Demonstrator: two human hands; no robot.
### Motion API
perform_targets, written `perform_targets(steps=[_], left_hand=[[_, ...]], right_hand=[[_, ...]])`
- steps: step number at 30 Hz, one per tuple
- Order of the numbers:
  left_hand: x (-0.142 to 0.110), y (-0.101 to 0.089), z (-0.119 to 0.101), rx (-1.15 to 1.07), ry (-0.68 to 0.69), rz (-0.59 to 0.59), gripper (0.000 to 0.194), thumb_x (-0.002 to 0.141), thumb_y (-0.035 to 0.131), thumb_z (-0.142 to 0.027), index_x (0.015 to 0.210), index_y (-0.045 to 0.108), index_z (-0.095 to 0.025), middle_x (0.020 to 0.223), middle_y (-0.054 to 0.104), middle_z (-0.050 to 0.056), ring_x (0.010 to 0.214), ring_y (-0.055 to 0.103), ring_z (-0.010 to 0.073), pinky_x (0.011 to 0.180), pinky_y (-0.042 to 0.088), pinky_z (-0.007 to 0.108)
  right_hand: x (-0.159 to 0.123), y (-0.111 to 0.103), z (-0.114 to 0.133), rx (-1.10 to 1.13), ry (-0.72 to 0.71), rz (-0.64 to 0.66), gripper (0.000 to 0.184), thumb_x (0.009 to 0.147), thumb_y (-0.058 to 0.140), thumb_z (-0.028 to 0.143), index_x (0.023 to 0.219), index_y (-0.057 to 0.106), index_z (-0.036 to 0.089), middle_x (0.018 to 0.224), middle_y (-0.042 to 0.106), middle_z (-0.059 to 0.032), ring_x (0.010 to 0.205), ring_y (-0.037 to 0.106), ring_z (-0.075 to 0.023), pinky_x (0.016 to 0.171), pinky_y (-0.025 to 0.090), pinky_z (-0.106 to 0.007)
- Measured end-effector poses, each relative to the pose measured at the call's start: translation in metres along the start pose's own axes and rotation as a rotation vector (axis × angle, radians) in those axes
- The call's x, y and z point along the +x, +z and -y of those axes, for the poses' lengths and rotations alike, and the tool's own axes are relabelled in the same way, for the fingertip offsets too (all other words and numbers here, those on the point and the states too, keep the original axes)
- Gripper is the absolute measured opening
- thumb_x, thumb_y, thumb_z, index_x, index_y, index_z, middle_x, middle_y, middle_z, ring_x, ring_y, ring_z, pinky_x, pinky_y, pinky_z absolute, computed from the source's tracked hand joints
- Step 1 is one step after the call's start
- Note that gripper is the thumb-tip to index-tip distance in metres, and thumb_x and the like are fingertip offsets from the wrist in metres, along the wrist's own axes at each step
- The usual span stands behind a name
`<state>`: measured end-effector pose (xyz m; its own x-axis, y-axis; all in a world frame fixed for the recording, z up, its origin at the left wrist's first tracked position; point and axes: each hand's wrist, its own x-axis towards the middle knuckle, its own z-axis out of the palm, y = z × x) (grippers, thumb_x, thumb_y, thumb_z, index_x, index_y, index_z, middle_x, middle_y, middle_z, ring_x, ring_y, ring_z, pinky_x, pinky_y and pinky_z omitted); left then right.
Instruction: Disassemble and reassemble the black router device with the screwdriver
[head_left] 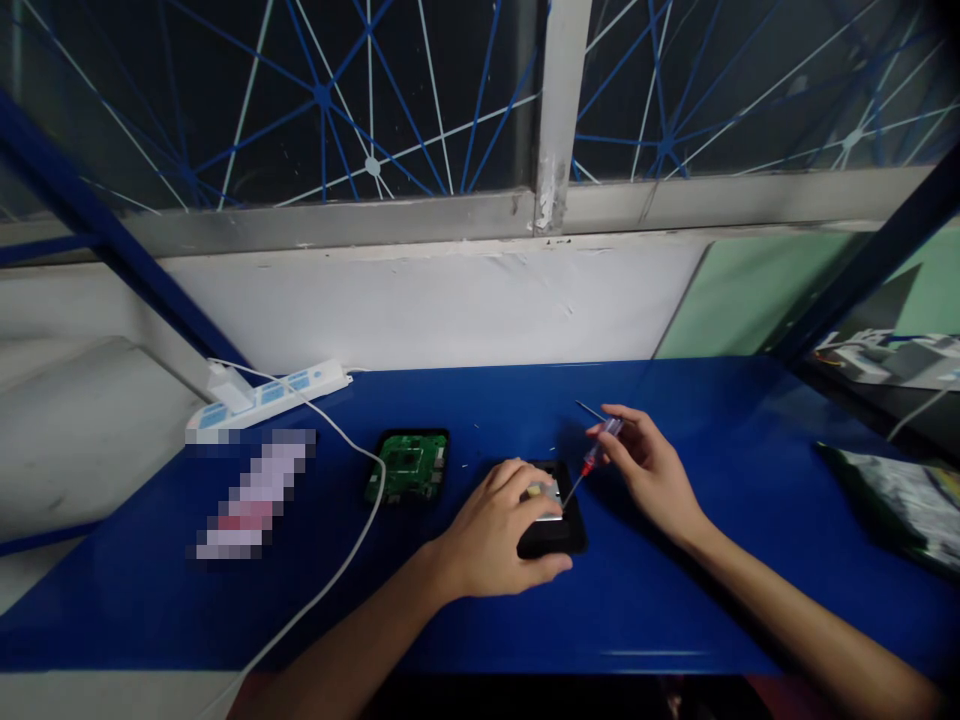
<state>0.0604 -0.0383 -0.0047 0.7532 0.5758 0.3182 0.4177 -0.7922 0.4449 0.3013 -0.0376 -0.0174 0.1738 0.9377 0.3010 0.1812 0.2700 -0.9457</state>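
Note:
My right hand (651, 470) is closed round a screwdriver (602, 446) with a clear purplish handle and a red collar. Its shaft slants down to the right edge of a silver part inside a black case (574, 525). Over that case lies my left hand (499, 530), its fingers on the silver part (551, 492) and its thumb along the near edge, gripping it against the table. A thin metal shaft (589, 408) shows beyond my right fingers; where it ends is hidden. Left of the case, a green circuit board (409, 465) sits in a second black shell.
A white power strip (274, 397) with a plug lies at the back left, its white cable (349, 555) crossing the blue table (480, 630). Small bits lie near the case. A blurred-out item (259, 495) is at left, a shiny bag (892, 495) at right.

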Motion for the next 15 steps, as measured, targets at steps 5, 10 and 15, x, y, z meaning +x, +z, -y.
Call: perform_targets(steps=[5,10,15], left_hand=[[-0.0005,0.0024,0.0002,0.045,0.028,-0.028,0.038,0.076,0.081,-0.047,0.104,0.072,-0.023,0.125,0.063,0.008,0.121,0.052,0.0313,0.107,0.044,0.05],[-0.0003,0.0026,-0.0005,0.053,0.015,-0.025,0.035,0.077,0.081,-0.046,0.102,0.073,-0.023,0.124,0.065,0.008,0.12,0.053,0.0309,0.103,0.046,0.048],[0.0002,0.0023,-0.0011,0.039,-0.002,-0.026,0.036,0.076,0.082,-0.047,0.102,0.073,-0.023,0.123,0.064,0.007,0.118,0.053,0.0302,0.103,0.047,0.048]], right_hand=[[-0.0007,-0.001,0.0028,-0.025,-0.023,-0.024,0.037,0.093,0.063,0.041,0.126,0.056,0.025,0.102,0.073,-0.0065,0.074,0.068,-0.0172,0.073,0.06,-0.035],[-0.0027,-0.0011,0.0059,-0.01,-0.041,-0.026,0.036,0.093,0.064,0.04,0.126,0.057,0.026,0.101,0.072,-0.0051,0.073,0.068,-0.0165,0.071,0.059,-0.034],[-0.0056,-0.0009,0.0072,-0.04,-0.062,0.014,0.035,0.094,0.064,0.038,0.127,0.056,0.028,0.102,0.071,-0.0039,0.073,0.068,-0.0159,0.073,0.059,-0.034]])
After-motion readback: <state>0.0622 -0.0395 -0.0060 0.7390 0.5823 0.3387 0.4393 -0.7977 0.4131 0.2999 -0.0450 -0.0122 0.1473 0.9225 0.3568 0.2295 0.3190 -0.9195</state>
